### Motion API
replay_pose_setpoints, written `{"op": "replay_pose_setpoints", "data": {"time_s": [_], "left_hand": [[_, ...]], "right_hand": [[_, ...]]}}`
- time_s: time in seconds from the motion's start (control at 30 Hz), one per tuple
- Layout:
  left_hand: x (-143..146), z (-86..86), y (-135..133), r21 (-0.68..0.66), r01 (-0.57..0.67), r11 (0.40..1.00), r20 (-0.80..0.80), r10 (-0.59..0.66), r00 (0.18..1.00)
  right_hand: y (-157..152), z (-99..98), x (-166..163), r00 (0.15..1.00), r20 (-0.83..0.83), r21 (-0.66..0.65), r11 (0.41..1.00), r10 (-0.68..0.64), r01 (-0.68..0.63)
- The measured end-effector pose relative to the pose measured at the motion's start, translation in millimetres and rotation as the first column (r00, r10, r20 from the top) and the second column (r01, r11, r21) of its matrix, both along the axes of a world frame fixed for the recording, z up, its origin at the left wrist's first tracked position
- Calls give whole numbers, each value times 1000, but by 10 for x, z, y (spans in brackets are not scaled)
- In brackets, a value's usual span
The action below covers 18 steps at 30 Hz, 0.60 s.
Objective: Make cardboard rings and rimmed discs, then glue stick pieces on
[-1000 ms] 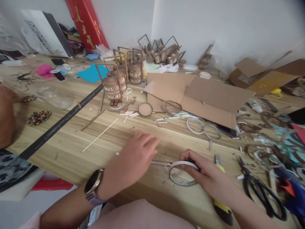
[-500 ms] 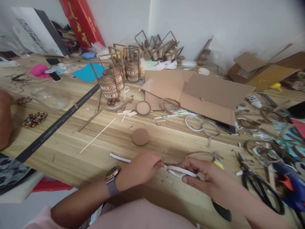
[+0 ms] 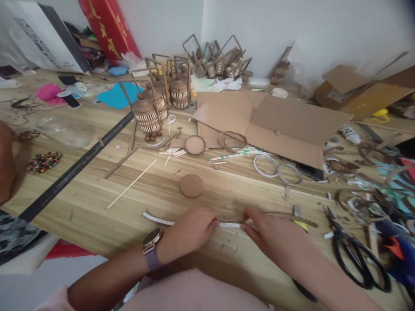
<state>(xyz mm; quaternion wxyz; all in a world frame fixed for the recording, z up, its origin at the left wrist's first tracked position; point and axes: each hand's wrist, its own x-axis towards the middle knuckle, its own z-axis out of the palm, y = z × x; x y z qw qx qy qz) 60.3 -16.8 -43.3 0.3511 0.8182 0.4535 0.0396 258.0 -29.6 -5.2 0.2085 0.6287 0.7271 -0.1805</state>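
My left hand (image 3: pixel 196 228) and right hand (image 3: pixel 274 235), fingertips closed, pinch a white strip (image 3: pixel 229 225) nearer me than the brown disc (image 3: pixel 191 185). Uneven pulling could skew it against the brown strip (image 3: pixel 308 222) behind; a loose pinch, drop it.

Red box (image 3: pixel 112 32) w/ gold chars, blk spool (image 3: pixel 71 101) nr pink bundle (image 3: pixel 48 93), blue sheet (image 3: pixel 116 96), multicol. beads (image 3: pixel 44 162)
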Motion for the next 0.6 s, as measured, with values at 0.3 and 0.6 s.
{"op": "replay_pose_setpoints", "data": {"time_s": [0.3,0.6], "left_hand": [[8,-12,-6,-11,-39,999,-61,39,997],[25,-71,-68,50,-54,997,-145,61,988]], "right_hand": [[78,13,-161,994,100,-52,998,32,-27],[164,40,-228,992,97,-90,993,81,-72]]}}
